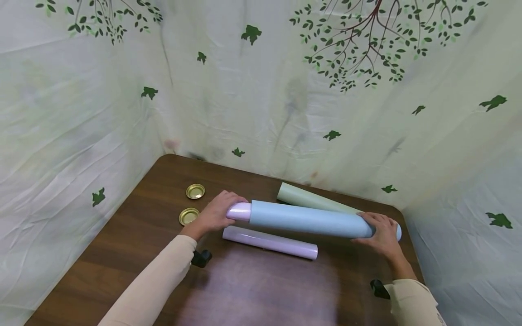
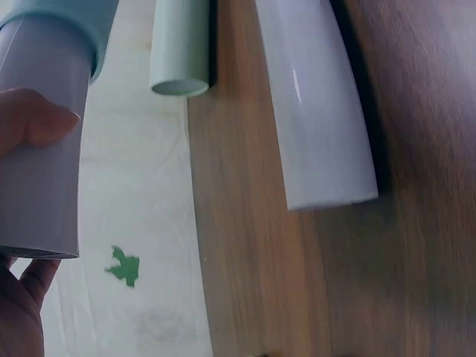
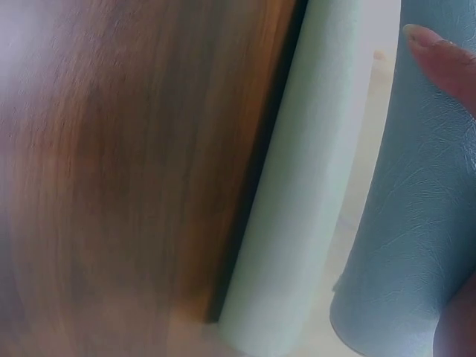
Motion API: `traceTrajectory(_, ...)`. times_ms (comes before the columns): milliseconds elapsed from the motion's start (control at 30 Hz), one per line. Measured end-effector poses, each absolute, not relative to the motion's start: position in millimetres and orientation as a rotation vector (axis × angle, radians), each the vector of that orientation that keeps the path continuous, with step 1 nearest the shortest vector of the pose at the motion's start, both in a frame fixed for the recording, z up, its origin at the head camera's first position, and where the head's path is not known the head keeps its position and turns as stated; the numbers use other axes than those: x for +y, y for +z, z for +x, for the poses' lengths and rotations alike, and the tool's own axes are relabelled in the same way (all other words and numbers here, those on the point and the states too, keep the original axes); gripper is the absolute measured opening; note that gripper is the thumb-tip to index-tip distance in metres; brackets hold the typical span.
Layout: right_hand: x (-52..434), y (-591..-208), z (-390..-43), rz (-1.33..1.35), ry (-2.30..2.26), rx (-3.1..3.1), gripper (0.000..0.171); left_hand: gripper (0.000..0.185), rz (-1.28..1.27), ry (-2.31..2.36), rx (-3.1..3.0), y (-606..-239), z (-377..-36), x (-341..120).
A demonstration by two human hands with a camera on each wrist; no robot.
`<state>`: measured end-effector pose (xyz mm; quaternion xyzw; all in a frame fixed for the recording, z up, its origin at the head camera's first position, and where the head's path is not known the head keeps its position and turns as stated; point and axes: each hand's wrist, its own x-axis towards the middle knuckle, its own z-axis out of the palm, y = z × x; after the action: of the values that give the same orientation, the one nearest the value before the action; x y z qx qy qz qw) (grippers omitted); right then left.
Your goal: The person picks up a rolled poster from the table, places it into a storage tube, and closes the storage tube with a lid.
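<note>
Glossy lilac film sat under the fingers [image 2: 33, 119] of my left hand [image 1: 216, 212], which curled round the end of a pale purple roll [image 1: 239, 211] where it stuck out of a blue roll [image 1: 310, 220]. At the other end my right hand [image 1: 381, 233] wrapped over the top of the blue one, fingertips lying on its faintly veined, leathery surface, as the right wrist view showed. Between the two grips the nested pair ran level, held a little above the brown wooden counter [image 1: 261, 290] and towards its far side.

I judged it light for its length, hollow and fairly stiff along its axis, yet easy to dent if squeezed hard. The lilac skin looked slick, so the inner roll could well slide within the outer sleeve; the blue surface had more tooth and offered the surer hold. Gripping near both ends, one hand on each layer, seemed the sensible way to keep it from telescoping or sagging.

Just below it a second lilac roll [image 1: 270, 242] lay flat on the counter, and behind it a pale green roll [image 1: 314, 200] rested near the back edge. Two shallow gold lids [image 1: 195, 191] sat apart to my left, close to the corner. A cream cloth printed with green leaves and branches [image 1: 359, 45] hung round the counter.
</note>
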<state>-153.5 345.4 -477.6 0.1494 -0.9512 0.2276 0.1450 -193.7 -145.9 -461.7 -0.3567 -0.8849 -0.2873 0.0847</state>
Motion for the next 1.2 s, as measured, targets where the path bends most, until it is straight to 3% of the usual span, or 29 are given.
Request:
traceTrajectory(767, 340.5, -477.7, -154.1, 0.428, 0.671, -2.723, 0.076, 0.054, -1.012, -1.001, -2.624, -469.1, -188.3, -131.3)
traceTrajectory(1200, 344.4, -480.4, -153.1, 0.442, 0.683, -2.709, 0.074, 0.059, -0.941, -1.324, -2.646, -469.9, -184.6, -143.0)
